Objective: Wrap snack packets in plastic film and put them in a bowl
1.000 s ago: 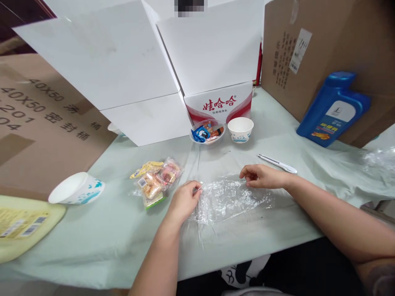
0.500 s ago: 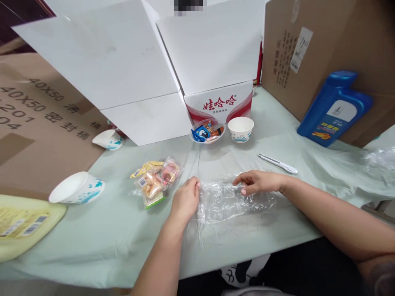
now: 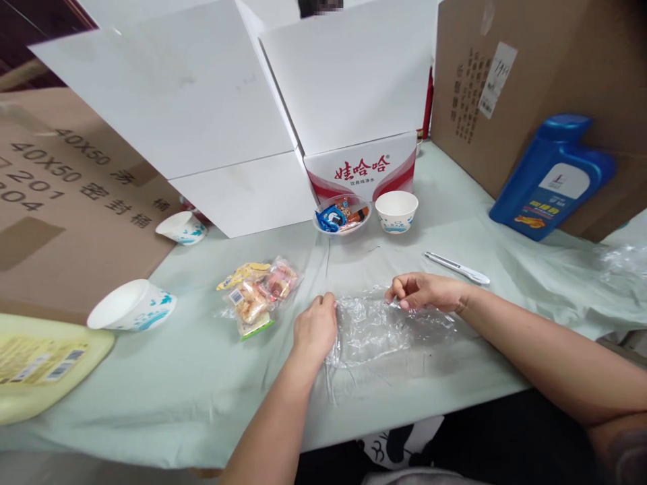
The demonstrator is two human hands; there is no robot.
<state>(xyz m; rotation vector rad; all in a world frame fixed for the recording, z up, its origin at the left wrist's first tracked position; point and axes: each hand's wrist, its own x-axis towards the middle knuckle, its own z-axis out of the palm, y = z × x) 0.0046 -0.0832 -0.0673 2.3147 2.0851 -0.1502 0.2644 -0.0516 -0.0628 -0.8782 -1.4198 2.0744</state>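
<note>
A crumpled clear plastic bag (image 3: pixel 377 330) lies on the pale green table cover (image 3: pixel 166 377) in front of me. My left hand (image 3: pixel 316 330) is closed in a pinch on the bag's left edge. My right hand (image 3: pixel 422 291) pinches the bag's upper right part, fingers curled together. Just left of my left hand lies a clear packet of wrapped snacks (image 3: pixel 257 293).
A clear bowl of wrapped sweets (image 3: pixel 341 217) and a white paper bowl (image 3: pixel 396 210) stand before a white and red carton (image 3: pixel 361 172). A white utility knife (image 3: pixel 456 268) lies right of them. Two more paper bowls (image 3: pixel 132 306) (image 3: pixel 180 228), a yellow jug (image 3: pixel 40 364) and a blue jug (image 3: pixel 553 178) sit at the sides.
Both hands have drawn closer together on the bag, bunching it narrower. My right hand shifted left and curled into a pinch. The view shifted slightly, bringing the far left paper bowl into sight.
</note>
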